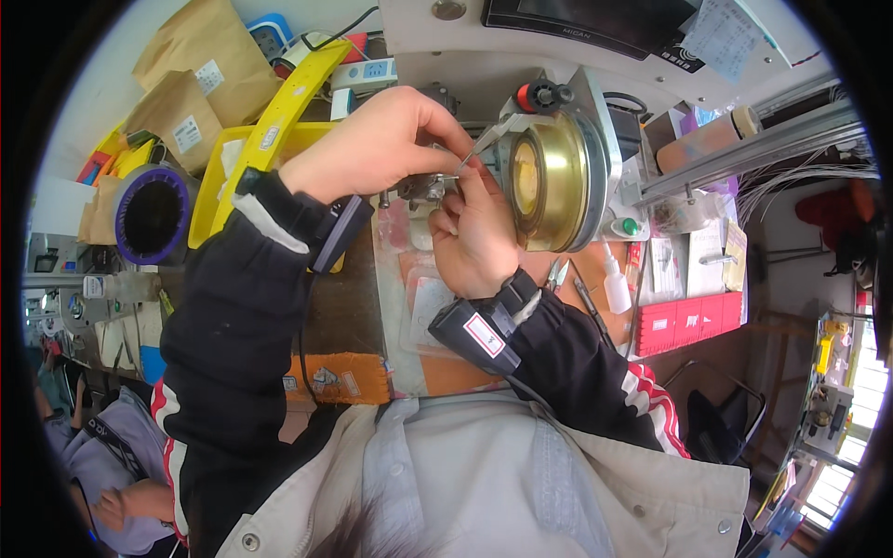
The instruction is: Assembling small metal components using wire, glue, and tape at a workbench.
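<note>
Hair [349, 528] hangs at 6 o'clock; at 12, left hand [383, 141] pinches a thin piece [466, 162]; right hand [479, 239] curls, grip unclear; work seems underway, completion unseen.

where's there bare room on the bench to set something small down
The dark brown wooden tabletop looks bare between the left black boxy wrist device and the fuzzy orange cloth. Crowded: right of the right hand, with a white plastic squeeze bottle, slim dark tool and long red plastic case.
</note>
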`<state>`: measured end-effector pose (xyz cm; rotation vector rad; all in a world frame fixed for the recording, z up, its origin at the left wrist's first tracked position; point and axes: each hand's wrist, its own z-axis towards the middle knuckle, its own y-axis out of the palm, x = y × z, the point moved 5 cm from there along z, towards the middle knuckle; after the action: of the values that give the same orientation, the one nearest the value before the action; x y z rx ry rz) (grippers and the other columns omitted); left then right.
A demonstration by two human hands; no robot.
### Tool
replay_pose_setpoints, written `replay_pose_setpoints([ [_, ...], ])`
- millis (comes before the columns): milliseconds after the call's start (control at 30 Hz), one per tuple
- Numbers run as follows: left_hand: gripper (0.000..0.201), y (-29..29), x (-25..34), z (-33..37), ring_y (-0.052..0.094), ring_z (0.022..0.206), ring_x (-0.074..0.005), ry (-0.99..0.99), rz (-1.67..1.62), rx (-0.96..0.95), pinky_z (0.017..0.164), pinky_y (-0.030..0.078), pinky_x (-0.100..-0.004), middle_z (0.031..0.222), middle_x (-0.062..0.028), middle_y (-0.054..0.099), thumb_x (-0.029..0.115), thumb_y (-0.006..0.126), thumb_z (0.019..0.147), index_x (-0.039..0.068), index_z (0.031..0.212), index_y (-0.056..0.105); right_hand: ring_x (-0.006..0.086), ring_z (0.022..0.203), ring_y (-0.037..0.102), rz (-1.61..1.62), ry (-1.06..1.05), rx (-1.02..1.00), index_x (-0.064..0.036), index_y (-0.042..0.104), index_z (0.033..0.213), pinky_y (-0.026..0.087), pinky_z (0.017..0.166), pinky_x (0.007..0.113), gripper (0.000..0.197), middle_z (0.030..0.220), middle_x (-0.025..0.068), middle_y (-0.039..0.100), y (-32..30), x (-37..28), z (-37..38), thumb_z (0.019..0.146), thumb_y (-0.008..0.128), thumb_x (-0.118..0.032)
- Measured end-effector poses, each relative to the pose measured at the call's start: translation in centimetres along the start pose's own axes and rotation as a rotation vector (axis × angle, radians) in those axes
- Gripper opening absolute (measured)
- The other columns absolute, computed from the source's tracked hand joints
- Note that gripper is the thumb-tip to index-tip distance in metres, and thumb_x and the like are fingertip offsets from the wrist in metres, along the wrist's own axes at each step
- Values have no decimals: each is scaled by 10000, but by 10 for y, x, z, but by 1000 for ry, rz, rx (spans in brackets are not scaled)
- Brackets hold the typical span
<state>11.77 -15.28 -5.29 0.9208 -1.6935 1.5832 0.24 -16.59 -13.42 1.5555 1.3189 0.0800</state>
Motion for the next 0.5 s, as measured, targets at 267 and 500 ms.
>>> replay_pose_setpoints([
  [267, 153, 22, 47, -71, 634, 735, -234, 434, 439, 800, 610, 504, -311, 825, -69, 655, 24, 697, 736, 44, 884, 733, 43, 583, 350, -1, 165, -33, -124, 541, 1117, 263, 492, 201, 231, 837, -69, 481, -27, -2, -37, 980, 566, -309],
  [500, 364, 52, 47, -99, 621, 738, -215, 673, 640, 521, 612, 493, -324, 903, -33, 641, 48, 710, 627, 79, 989, 740, 28, 555, 349, -145, 154, -100, -97, 554, 993, 277, 488, 189, 130, 792, -52, 529, -8, -7, -55, 981, 572, -226],
])
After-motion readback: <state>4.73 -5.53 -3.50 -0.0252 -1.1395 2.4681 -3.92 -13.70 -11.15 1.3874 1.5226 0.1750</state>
